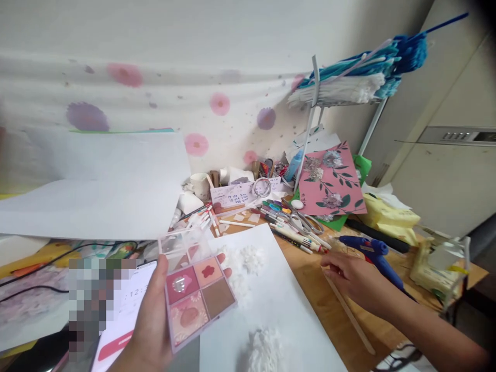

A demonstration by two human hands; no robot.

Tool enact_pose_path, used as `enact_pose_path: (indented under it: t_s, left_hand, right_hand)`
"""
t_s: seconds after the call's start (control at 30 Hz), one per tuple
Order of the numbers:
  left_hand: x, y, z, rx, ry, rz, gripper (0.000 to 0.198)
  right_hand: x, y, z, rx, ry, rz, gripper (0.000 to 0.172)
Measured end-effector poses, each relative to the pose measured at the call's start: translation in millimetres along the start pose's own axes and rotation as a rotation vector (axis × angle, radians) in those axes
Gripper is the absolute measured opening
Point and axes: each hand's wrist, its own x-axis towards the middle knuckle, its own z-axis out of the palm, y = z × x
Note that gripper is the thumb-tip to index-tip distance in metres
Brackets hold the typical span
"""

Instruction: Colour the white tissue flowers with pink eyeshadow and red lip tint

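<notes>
An open makeup palette [202, 299] with four square pans in pinks, peach and brown rests in my left hand [149, 315]. The thumb presses its near side and fingertips show behind it; its clear lid tilts back. My right hand [351, 279] is over the wooden table, fingers curled together, with whatever they pinch too small to make out. A thin pale stick [351, 315] runs under that hand from near its fingertips. On the white sheet [298, 315] are fluffy white flower-like pieces [265, 351], partly hidden behind the palette.
A blue glue gun [372, 250] lies just beyond my right hand. Scissors [306, 222], markers and pens [298, 237] crowd the back. A pink floral card [331, 181] leans by a rack of pipe cleaners [352, 82]. A lit phone [124, 315] stands at left.
</notes>
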Motion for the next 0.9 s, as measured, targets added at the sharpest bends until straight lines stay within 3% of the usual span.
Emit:
enact_pose_path:
  t_s: [0.13, 0.23, 0.5, 0.63, 0.8, 0.9]
  left_hand:
    - [5.3, -0.4, -5.4, -0.025, -0.031, -0.005, 0.082]
    - [8.6, 0.8, -7.9, -0.007, 0.013, 0.045, 0.078]
    - [6.0, 2.9, -5.1, 0.074, 0.076, 0.181, 0.066]
    - [3.6, 2.4, -2.4, 0.067, 0.102, 0.134, 0.065]
    - [2.6, 0.7, -1.1, 0.040, 0.128, 0.060, 0.071]
    - [3.8, 0.9, -2.8, 0.006, 0.110, 0.059, 0.070]
  right_hand:
    - [-16.3, 1.6, -4.6, -0.105, -0.156, 0.045, 0.039]
    - [-23.3, -1.5, -2.6, -0.152, -0.212, 0.045, 0.048]
    - [-23.8, -1.0, 4.3, -0.180, -0.191, 0.019, 0.049]
    - [-17.6, -1.3, 5.1, -0.200, -0.182, 0.009, 0.046]
    - [-9.1, -5.7, 6.0, -0.207, -0.178, -0.048, 0.030]
    - [-0.4, -10.3, 10.0, -0.206, -0.150, -0.082, 0.030]
